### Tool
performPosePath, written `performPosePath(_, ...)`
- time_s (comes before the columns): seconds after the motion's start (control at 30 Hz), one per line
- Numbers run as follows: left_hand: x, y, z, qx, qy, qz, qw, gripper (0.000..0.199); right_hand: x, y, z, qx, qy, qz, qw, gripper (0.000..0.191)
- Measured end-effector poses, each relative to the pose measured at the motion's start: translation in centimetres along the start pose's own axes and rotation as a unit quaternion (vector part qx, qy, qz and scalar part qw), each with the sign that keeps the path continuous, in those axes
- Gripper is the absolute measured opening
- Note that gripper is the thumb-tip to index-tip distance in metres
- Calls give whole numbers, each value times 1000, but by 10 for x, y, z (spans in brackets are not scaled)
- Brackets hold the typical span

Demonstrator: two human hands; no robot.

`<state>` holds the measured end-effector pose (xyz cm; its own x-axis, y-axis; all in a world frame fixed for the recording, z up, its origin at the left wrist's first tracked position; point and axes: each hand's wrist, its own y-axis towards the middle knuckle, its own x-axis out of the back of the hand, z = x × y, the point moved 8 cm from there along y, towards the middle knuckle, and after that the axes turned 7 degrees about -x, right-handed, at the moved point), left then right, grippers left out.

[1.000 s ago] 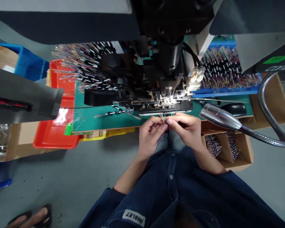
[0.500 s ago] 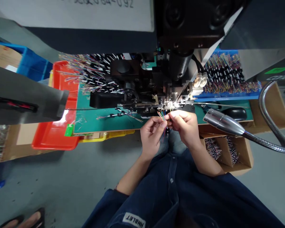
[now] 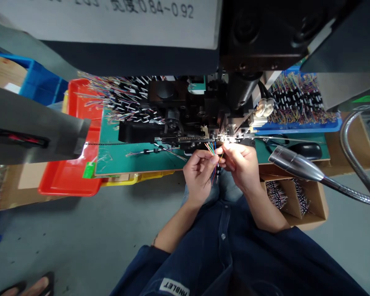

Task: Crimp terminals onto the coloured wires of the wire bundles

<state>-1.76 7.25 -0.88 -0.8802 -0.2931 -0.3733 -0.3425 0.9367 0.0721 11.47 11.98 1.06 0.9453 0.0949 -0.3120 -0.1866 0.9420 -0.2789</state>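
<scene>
A black wire-crimping machine (image 3: 185, 109) looms over your green bench mat (image 3: 117, 160), with a red tray (image 3: 64, 181) on your left. Just below the machine's front, your left hand (image 3: 199, 176) and right hand (image 3: 239, 166) sit close together — both pinching a thin bundle of coloured wires (image 3: 212, 154) between the fingers.

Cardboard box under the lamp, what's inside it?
The cardboard box holds dark-sleeved wire bundles in two compartments; whatever lies beneath them is hidden.
</scene>
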Motion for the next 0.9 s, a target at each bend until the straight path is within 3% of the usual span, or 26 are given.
performPosePath(0.23, 0, 2, -2, -32, -31, -1, 999, 25, 1, -4, 0, -30, 11, -7, 999, 41)
performPosePath(0.4, -1, 1, 0, -16, -44, 9, 999, 26, -2, -8, 11, 11, -65, 12, 998, 37)
performPosePath(0.57, -2, -1, 6, 1, -50, 8, 999, 32, -1, -12, 18, 53, -98, -9, 994, 32)
performPosePath(0.9, -4, -1, 3, -3, -48, -6, 999, 30, 4, -4, 0, -9, -6, -9, 1000, 34)
